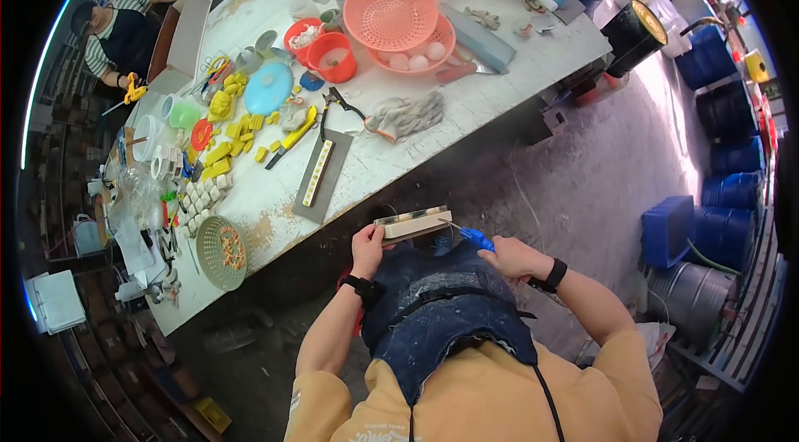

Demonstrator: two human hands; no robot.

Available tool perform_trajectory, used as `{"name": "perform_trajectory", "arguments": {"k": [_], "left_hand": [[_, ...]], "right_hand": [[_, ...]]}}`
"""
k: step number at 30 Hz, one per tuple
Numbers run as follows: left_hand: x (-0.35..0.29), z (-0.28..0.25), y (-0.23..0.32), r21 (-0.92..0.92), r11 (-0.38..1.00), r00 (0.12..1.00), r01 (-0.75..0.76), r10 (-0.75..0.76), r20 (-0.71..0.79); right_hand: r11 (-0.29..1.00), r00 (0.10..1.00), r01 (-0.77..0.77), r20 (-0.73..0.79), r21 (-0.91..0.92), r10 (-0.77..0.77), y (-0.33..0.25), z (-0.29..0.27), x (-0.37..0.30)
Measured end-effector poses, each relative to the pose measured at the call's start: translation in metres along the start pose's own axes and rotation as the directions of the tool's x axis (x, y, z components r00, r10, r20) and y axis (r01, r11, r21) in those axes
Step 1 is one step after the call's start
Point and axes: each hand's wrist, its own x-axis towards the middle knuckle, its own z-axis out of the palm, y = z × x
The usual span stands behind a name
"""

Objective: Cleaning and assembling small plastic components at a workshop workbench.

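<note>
In my left hand [367, 250] is the left end of a pale rectangular block [416, 225], its top edge marked with dark patches, held above my lap. My right hand [509, 256] is closed around the blue handle of a thin metal-tipped tool [476, 237]. The tool's tip reaches the right end of the block; whether it touches cannot be made out. Nearest on the table lies a grey board [323, 184] with a narrow cream strip [318, 173] on it, the strip dotted in yellow.
Beyond the board, the white table [399, 155] holds black-handled pliers [337, 102], a work glove [405, 116], a yellow utility knife [292, 137], yellow blocks [218, 161], a colander [221, 253] and red baskets [391, 13]. Another person [116, 30] works at far left. Blue drums [724, 234] line the right.
</note>
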Motion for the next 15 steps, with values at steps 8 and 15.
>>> {"name": "perform_trajectory", "arguments": {"k": [8,15], "left_hand": [[-0.008,-0.013,-0.002,-0.030,0.999,0.998,0.044,-0.046,-0.044],[-0.014,-0.042,0.006,-0.056,0.998,0.997,0.005,-0.010,-0.081]], "right_hand": [[0.974,0.975,0.191,0.093,0.120,-0.203,-0.017,0.007,-0.025],[0.996,0.994,0.070,0.089,-0.055,-0.065,-0.007,0.003,0.010]]}}
